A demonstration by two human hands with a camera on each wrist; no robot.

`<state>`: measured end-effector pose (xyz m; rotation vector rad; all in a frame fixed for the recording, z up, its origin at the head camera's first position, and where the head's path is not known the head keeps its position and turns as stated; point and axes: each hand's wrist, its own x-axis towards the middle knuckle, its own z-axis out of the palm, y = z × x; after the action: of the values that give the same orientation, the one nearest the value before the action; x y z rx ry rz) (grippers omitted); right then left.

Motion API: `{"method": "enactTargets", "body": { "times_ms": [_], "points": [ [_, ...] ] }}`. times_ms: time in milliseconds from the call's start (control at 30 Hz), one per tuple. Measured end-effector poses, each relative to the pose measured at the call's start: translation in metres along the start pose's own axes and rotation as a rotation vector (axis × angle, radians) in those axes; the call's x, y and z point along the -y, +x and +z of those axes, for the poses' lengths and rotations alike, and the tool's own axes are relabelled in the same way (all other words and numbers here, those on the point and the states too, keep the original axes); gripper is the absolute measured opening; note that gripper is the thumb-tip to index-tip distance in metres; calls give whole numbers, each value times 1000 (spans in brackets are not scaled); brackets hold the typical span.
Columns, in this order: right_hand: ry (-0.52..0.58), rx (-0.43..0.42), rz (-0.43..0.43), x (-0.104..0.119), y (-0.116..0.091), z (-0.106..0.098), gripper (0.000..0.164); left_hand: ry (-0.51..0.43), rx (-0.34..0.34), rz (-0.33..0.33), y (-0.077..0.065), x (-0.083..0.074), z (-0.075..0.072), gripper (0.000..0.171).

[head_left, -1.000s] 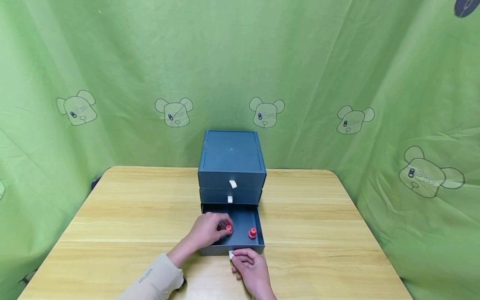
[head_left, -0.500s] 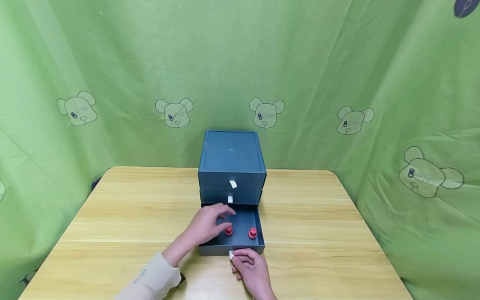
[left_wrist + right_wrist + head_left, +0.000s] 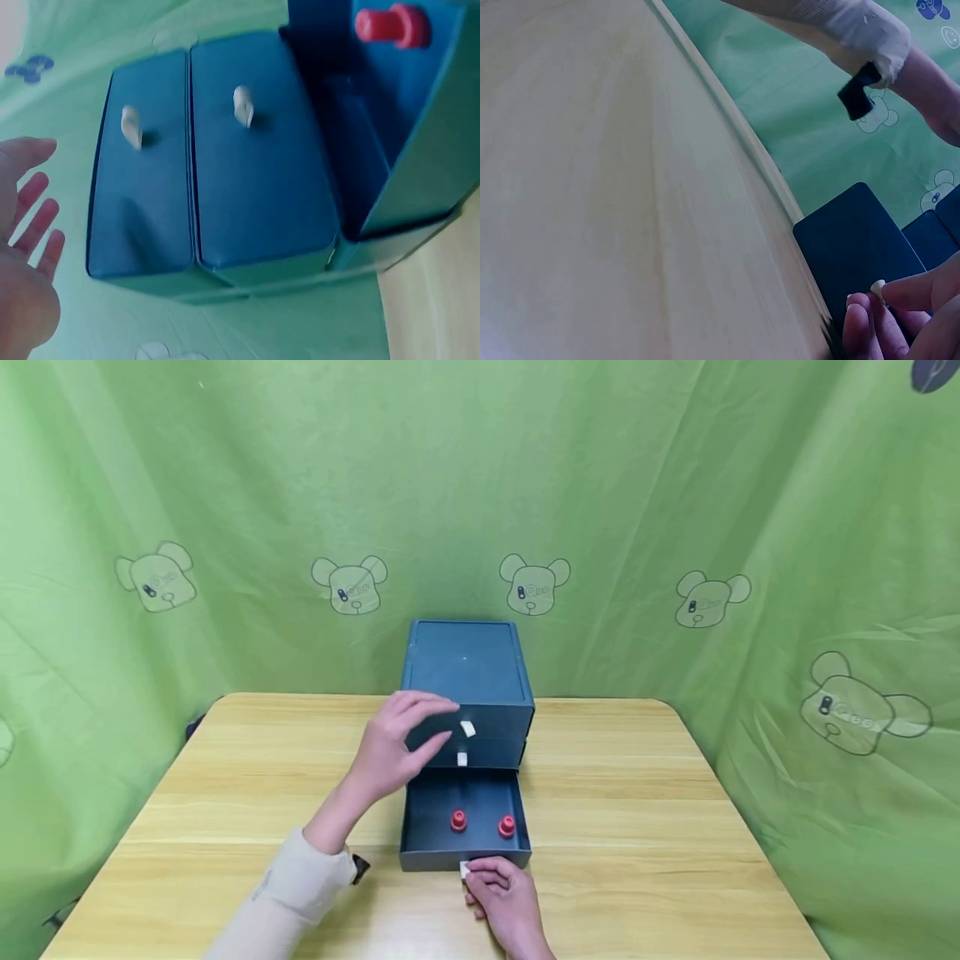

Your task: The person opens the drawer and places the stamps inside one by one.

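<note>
A dark blue drawer cabinet (image 3: 465, 664) stands on the table, its bottom drawer (image 3: 427, 860) pulled out. Two red knob-shaped pieces, one (image 3: 458, 821) near the drawer's middle and one (image 3: 507, 827) by its right wall, stand inside. My right hand (image 3: 506, 897) pinches the white pull tab (image 3: 877, 288) of that drawer between thumb and fingers. The left hand (image 3: 393, 743) hovers before the upper drawers, thumb and fingers spread, holding nothing. Near its fingertips are the white tabs of the top drawer (image 3: 468, 728) and the middle drawer (image 3: 462, 759), both drawers pushed in.
The cabinet sits toward the back of a light wooden table (image 3: 637, 827). A green curtain (image 3: 637, 485) printed with bear heads hangs behind and at both sides. A small black object (image 3: 361, 868) sticks out at the left sleeve's cuff.
My left hand has let go of the left red piece, then risen out of the drawer to the upper drawer fronts. The right hand stays on the bottom tab.
</note>
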<state>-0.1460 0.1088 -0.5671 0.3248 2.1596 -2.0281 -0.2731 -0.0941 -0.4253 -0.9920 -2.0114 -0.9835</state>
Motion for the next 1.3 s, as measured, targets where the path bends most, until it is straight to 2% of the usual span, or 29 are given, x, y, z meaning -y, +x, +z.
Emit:
{"method": "enactTargets", "body": {
  "times_ms": [167, 267, 367, 567, 1300],
  "points": [
    [-3, 3, -4, 0, 0, 1, 19, 20, 3, -120, 3, 22, -4, 40],
    [-2, 6, -1, -1, 1, 2, 19, 18, 14, -190, -1, 35, -4, 41],
    [-4, 3, 4, 0, 0, 2, 18, 16, 24, -231, -7, 49, -1, 38],
    [-9, -8, 9, 2, -2, 1, 18, -2, 17, -226, -15, 66, 8, 34],
    [-36, -3, -3, 3, -1, 0, 18, -58, 4, -252, -19, 68, 11, 36]
  ]
}}
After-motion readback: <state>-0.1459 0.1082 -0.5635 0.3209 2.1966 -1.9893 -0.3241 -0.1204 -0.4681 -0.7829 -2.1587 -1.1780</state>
